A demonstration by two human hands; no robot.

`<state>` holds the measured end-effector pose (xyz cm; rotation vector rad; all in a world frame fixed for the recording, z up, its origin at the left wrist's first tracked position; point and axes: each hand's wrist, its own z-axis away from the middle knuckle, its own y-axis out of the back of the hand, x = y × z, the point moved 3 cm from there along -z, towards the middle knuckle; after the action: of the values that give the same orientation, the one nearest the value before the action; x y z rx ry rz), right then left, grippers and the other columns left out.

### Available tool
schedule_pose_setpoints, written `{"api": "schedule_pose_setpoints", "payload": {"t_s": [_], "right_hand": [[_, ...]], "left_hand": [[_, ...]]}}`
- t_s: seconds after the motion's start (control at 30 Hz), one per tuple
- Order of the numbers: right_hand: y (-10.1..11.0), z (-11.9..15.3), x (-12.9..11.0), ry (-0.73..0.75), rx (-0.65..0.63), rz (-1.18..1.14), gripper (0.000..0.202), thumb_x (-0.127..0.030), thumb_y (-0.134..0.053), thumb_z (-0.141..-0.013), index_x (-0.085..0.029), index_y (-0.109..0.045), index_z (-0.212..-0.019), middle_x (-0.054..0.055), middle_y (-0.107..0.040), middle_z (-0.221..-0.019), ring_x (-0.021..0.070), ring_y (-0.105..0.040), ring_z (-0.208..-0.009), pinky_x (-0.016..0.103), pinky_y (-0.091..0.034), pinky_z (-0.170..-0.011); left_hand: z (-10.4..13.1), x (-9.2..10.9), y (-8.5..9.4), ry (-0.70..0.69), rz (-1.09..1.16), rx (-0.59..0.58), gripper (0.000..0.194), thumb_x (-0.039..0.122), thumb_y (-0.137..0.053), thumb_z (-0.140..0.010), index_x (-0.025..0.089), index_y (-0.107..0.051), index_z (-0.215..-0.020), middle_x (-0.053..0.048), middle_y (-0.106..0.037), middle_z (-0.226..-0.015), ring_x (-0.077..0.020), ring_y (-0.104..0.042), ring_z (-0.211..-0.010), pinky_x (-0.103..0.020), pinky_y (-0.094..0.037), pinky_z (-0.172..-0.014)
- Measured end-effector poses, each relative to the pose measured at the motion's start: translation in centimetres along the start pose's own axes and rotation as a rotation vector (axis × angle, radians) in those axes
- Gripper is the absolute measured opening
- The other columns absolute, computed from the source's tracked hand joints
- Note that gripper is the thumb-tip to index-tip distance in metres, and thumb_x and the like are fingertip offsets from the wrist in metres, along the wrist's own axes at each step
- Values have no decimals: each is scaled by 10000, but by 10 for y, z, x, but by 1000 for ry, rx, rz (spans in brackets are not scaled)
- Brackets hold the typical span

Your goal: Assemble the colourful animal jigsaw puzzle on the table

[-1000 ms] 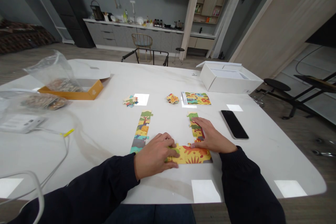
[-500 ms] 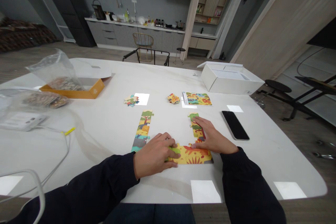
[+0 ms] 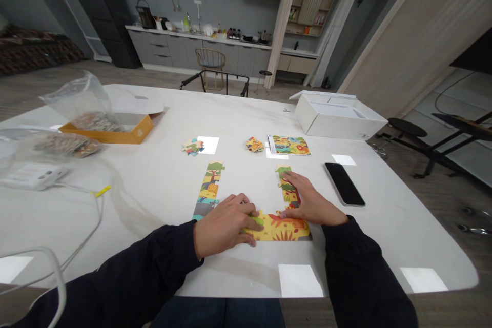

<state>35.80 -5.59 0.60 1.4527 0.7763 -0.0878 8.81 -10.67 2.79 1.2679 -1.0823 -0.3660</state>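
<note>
Joined puzzle pieces form a U-shaped strip (image 3: 284, 229) on the white table. My left hand (image 3: 227, 223) lies over the lower left part of the strip, its fingers spread and touching a yellow-green piece; the palm hides some pieces. Over the right side, my right hand (image 3: 309, 202) rests with thumb and fingers apart, touching the upright right arm of the U. The left arm of the U (image 3: 208, 189) shows trees and animals. Two small piles of loose pieces, one on the left (image 3: 192, 146) and one nearer the middle (image 3: 254, 144), lie beyond, beside a picture card (image 3: 290, 145).
A phone (image 3: 344, 183) lies right of my right hand. Farther back stands a white box (image 3: 338, 115). At the left are an orange box (image 3: 142, 129), plastic bags of pieces (image 3: 69, 144), a white power strip (image 3: 34, 176) and cables. A chair (image 3: 226, 79) stands beyond the table (image 3: 154, 205).
My left hand has shifted very slightly, its lower fingers a little to the left. My right hand stays in place on the pieces.
</note>
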Motion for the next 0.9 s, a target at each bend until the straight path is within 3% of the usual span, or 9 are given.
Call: {"api": "schedule_pose_setpoints", "payload": {"t_s": [0.33, 0.5, 0.6, 0.67, 0.83, 0.9], "right_hand": [[-2, 1, 1, 44, 34, 6, 1097, -692, -876, -609, -289, -457, -1538, 133, -461, -1579, 419, -380, -1480, 627, -362, -1212], [8, -6, 6, 3, 192, -21, 732, -613, -736, -839, -299, -524, -1465, 109, -554, -1494, 357, -462, -1425, 584, -393, -1195], [11, -20, 19, -71, 302, -83, 532, -580, -650, -913, -289, -600, -1355, 106, -626, -1388, 330, -578, -1293, 542, -509, -1071], [9, -32, 29, -93, 350, -101, 474, -574, -615, -934, -267, -628, -1295, 114, -651, -1324, 317, -623, -1203, 516, -552, -987], [0, -55, 38, 7, 437, 9, 429, -553, -558, -965, -233, -643, -1238, 134, -650, -1248, 324, -581, -1225, 554, -450, -1107], [-2, -56, 38, -2, 446, 1, 417, -555, -517, -987, -239, -638, -1230, 131, -646, -1241, 320, -587, -1206, 549, -470, -1079]], "left_hand": [[0, -5, 2, 10, 120, 35, 441, 466, -861, -784, 234, -734, -1137, -56, -725, -1098, -268, -588, -1111, -379, -464, -947], [-1, -3, 3, -17, 95, 37, 311, 462, -827, -831, 218, -743, -1006, -67, -716, -1143, -272, -597, -1122, -391, -464, -963], [0, -4, 3, -31, 71, 40, 308, 451, -830, -831, 216, -735, -1006, -66, -702, -1190, -274, -598, -1130, -396, -462, -966], [1, -5, 2, -31, 51, 49, 317, 448, -839, -821, 216, -727, -1006, -64, -692, -1210, -274, -598, -1130, -396, -463, -953], [3, 0, -1, -27, 27, 67, 331, 459, -835, -817, 219, -707, -1006, -65, -681, -1206, -271, -609, -1108, -389, -468, -927], [2, -1, 4, -56, 33, 89, 359, 502, -826, -815, 229, -705, -1014, -64, -675, -1211, -267, -608, -1117, -381, -473, -925]]}}
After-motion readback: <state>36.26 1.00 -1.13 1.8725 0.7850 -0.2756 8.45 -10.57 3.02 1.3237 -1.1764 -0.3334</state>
